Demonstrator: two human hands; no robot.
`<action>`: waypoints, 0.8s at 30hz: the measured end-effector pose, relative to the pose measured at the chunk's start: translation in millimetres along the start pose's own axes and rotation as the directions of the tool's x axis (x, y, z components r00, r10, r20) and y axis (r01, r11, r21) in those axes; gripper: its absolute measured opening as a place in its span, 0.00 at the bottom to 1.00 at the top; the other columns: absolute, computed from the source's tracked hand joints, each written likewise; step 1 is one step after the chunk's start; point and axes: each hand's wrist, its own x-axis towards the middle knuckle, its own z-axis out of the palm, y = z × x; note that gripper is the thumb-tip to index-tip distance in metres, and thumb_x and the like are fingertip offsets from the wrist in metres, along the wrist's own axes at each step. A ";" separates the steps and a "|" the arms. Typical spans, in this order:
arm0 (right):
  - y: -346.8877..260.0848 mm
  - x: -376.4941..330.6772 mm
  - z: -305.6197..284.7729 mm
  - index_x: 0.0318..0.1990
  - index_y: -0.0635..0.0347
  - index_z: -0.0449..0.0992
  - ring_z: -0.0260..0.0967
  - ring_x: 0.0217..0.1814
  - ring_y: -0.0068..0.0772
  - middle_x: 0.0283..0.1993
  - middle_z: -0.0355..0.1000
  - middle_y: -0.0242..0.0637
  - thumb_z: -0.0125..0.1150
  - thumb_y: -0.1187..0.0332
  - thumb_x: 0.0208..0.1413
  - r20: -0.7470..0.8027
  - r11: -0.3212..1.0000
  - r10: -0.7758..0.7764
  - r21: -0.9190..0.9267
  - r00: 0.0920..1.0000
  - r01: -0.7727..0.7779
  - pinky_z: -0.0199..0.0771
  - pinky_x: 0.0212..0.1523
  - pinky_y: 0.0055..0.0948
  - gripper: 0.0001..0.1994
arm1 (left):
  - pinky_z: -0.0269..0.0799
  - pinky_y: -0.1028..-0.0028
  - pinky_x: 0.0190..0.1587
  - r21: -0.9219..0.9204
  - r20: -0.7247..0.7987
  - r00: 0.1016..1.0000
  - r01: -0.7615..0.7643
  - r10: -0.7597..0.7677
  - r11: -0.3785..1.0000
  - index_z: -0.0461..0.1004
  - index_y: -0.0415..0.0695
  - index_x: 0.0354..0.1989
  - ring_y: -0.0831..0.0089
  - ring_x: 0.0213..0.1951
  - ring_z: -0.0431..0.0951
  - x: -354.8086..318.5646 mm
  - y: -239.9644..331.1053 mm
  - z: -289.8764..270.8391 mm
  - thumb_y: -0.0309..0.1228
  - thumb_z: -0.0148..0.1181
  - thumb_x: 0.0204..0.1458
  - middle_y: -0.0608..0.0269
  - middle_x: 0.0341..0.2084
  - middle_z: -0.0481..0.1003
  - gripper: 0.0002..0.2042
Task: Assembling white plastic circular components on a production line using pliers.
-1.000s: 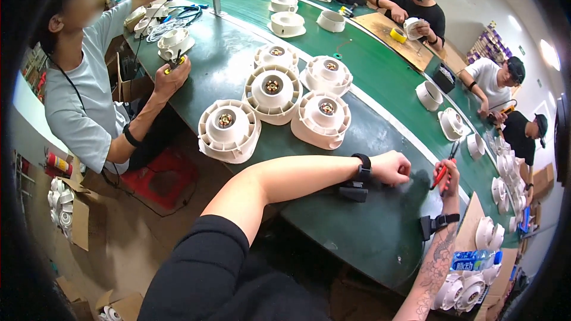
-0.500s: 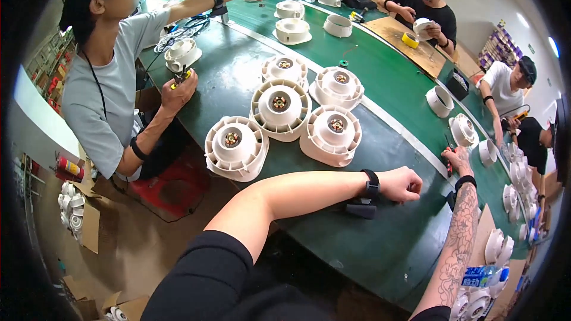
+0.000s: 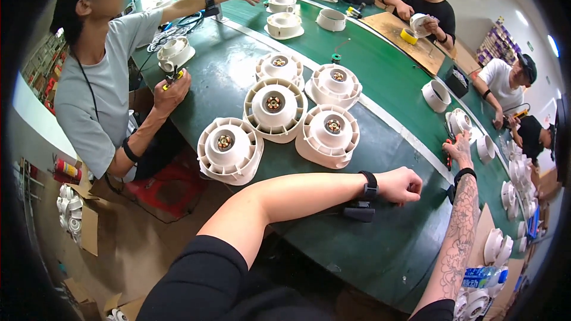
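Note:
My left hand [image 3: 399, 185] is closed with curled fingers above the green table. Something small and dark shows at its fingers, too hidden to name. My right hand [image 3: 459, 150] grips red-handled pliers [image 3: 450, 139], whose jaws are beside a white round housing [image 3: 459, 120] on the conveyor belt. Whether the jaws touch the housing I cannot tell. Left of my hands, several white finned housings [image 3: 275, 107] with copper-coloured centres are grouped on the table, one [image 3: 229, 150] at the near edge.
A co-worker [image 3: 89, 89] at left holds a yellow-handled tool [image 3: 172, 77] near another housing [image 3: 175, 52] and reaches over the belt [image 3: 380, 71]. White rings [image 3: 436, 95] and housings stand along it. Across it, a person [image 3: 422, 12] handles a white part. A bottle [image 3: 485, 276] lies at lower right.
My right hand has moved slightly away from me with the pliers, up beside the housing on the belt. The view has shifted a little; my left hand stays closed in place.

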 end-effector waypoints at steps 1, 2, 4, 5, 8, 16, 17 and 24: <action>-13.7 -1.5 -0.3 0.44 0.76 0.73 0.62 0.66 0.62 0.70 0.53 0.63 0.72 0.54 0.34 -0.009 1.000 -0.013 -0.027 1.000 0.013 0.70 0.63 0.44 0.33 | 0.75 0.73 0.27 0.001 -0.003 1.000 0.008 -0.008 1.000 0.76 0.35 0.32 0.74 0.22 0.79 -2.0 -2.9 -1.5 0.31 0.62 0.56 0.60 0.21 0.78 0.09; -29.1 -5.0 2.2 0.44 0.76 0.73 0.62 0.66 0.62 0.70 0.53 0.63 0.72 0.54 0.34 -0.004 1.000 -0.016 -0.020 1.000 0.016 0.70 0.63 0.44 0.33 | 0.75 0.73 0.27 -0.002 -0.016 1.000 0.009 -0.009 1.000 0.76 0.35 0.32 0.74 0.22 0.79 -4.3 -5.8 -3.4 0.31 0.62 0.56 0.61 0.21 0.78 0.09; -39.6 -7.5 -2.1 0.44 0.74 0.73 0.64 0.63 0.64 0.66 0.56 0.63 0.72 0.54 0.34 -0.011 1.000 0.021 -0.023 1.000 -0.021 0.71 0.60 0.47 0.33 | 0.75 0.73 0.27 -0.003 -0.020 1.000 -0.008 0.008 1.000 0.76 0.35 0.32 0.74 0.21 0.79 -2.3 -7.3 -4.7 0.31 0.62 0.56 0.61 0.21 0.78 0.10; -44.2 -9.3 -5.6 0.46 0.74 0.73 0.64 0.63 0.63 0.64 0.56 0.63 0.72 0.53 0.35 -0.004 0.999 0.011 -0.050 1.000 -0.011 0.71 0.61 0.47 0.34 | 0.75 0.73 0.27 -0.008 -0.013 1.000 -0.002 0.001 1.000 0.76 0.35 0.32 0.75 0.22 0.79 -2.9 -8.2 -5.1 0.31 0.62 0.56 0.61 0.21 0.78 0.10; -30.3 -12.4 -6.6 0.47 0.75 0.74 0.63 0.63 0.63 0.64 0.56 0.64 0.72 0.51 0.36 0.061 0.996 0.076 0.044 0.995 -0.079 0.70 0.62 0.45 0.36 | 0.76 0.73 0.27 -0.027 0.008 1.000 0.005 -0.005 1.000 0.76 0.35 0.33 0.75 0.22 0.79 -0.1 -7.8 -3.5 0.31 0.61 0.57 0.61 0.22 0.78 0.10; -36.1 -25.9 -32.7 0.38 0.69 0.75 0.68 0.46 0.49 0.46 0.70 0.51 0.72 0.51 0.36 0.079 0.997 -0.023 0.073 0.997 0.017 0.71 0.46 0.42 0.29 | 0.78 0.73 0.32 -0.184 0.070 0.995 0.082 -0.070 0.980 0.72 0.38 0.49 0.74 0.29 0.82 10.9 -23.8 -4.8 0.33 0.61 0.60 0.59 0.33 0.79 0.14; -41.4 -33.6 -38.0 0.38 0.67 0.74 0.66 0.42 0.41 0.41 0.70 0.44 0.71 0.53 0.37 0.075 0.951 -0.063 0.307 0.995 0.037 0.69 0.42 0.37 0.26 | 0.79 0.73 0.36 -0.427 -0.065 0.991 0.077 -0.116 0.901 0.64 0.39 0.58 0.72 0.36 0.81 13.9 -28.0 -3.2 0.35 0.61 0.61 0.55 0.42 0.76 0.21; -115.3 -164.6 -87.3 0.49 0.59 0.69 0.64 0.38 0.21 0.38 0.65 0.26 0.75 0.66 0.35 0.155 0.516 -0.317 0.856 0.936 0.033 0.67 0.40 0.23 0.30 | 0.70 0.55 0.59 -0.848 -0.105 0.957 0.055 -0.269 0.527 0.52 0.48 0.70 0.57 0.64 0.68 23.0 -26.3 -20.8 0.52 0.60 0.61 0.57 0.64 0.65 0.36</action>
